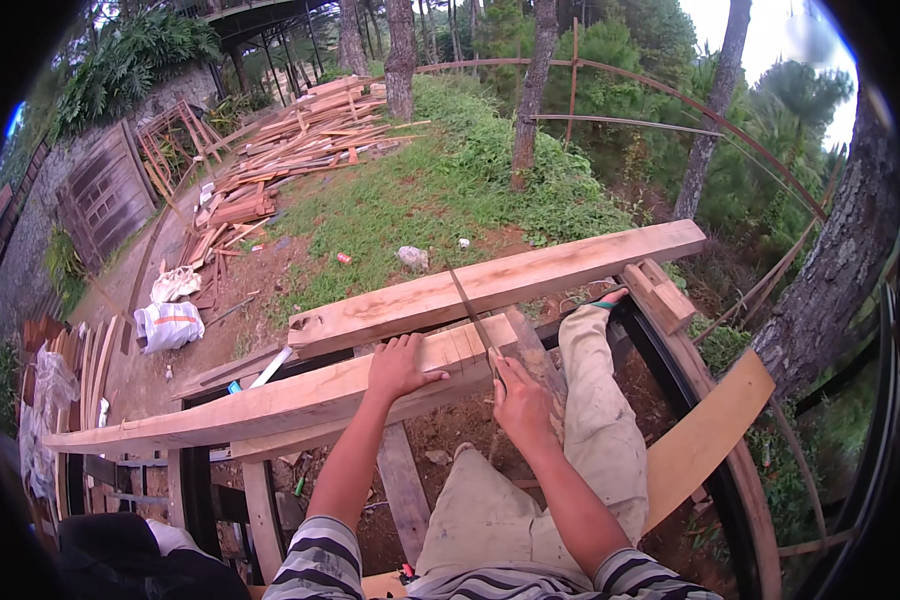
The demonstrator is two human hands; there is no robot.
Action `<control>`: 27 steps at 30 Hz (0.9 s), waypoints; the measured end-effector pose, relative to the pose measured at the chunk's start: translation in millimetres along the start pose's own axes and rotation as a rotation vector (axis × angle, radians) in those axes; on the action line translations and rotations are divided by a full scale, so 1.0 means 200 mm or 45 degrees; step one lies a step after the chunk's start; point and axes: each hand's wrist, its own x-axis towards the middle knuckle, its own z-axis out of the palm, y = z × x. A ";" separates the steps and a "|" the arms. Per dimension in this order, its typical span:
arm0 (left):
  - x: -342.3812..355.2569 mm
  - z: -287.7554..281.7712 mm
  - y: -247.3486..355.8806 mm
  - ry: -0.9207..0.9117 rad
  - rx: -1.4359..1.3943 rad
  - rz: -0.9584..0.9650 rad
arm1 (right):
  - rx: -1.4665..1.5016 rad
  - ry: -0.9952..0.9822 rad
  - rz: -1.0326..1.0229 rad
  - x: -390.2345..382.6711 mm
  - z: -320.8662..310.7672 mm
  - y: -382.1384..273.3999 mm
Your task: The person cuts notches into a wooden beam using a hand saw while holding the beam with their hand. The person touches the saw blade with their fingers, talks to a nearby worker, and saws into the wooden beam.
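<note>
- The saw is gripped in the right hand, fingers curled round the handle.
- The blade is positioned across the near beam, close to its right end.
- The left hand is placed on the near beam, thumb spread from the fingers.

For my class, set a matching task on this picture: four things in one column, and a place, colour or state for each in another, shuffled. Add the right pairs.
Things
1. Left hand
2. Right hand
3. Sack
4. Plank pile

Descriptions
A. White with an orange stripe
B. Gripping the near end of the saw
C. Heaped on the ground beside the green grass
D. Resting on the nearer thick beam

Right pairs: 1-D, 2-B, 3-A, 4-C
</note>
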 end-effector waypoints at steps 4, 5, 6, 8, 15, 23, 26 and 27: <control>0.03 -0.02 0.02 -0.073 0.026 -0.038 | 0.038 -0.023 -0.041 0.01 -0.01 0.03; 0.03 -0.02 0.03 -0.085 0.023 -0.037 | 0.037 -0.031 -0.032 -0.01 -0.02 0.05; 0.04 -0.02 0.02 -0.087 0.014 -0.038 | 0.051 -0.031 -0.049 -0.04 -0.06 0.04; 0.03 -0.01 -0.04 -0.045 0.029 -0.034 | 0.080 -0.052 -0.062 -0.13 -0.13 -0.01; 0.04 -0.06 0.02 -0.046 0.063 -0.021 | 0.024 -0.119 0.116 -0.78 -0.46 -0.03; 0.06 -0.02 0.01 -0.009 0.019 -0.029 | -0.085 0.083 -0.094 0.09 0.11 0.04; -0.02 0.01 -0.01 -0.035 0.000 -0.024 | 0.022 0.006 -0.056 -0.17 -0.01 0.03; 0.00 -0.01 -0.04 -0.014 0.012 -0.036 | 0.043 0.008 -0.039 -0.34 -0.09 0.01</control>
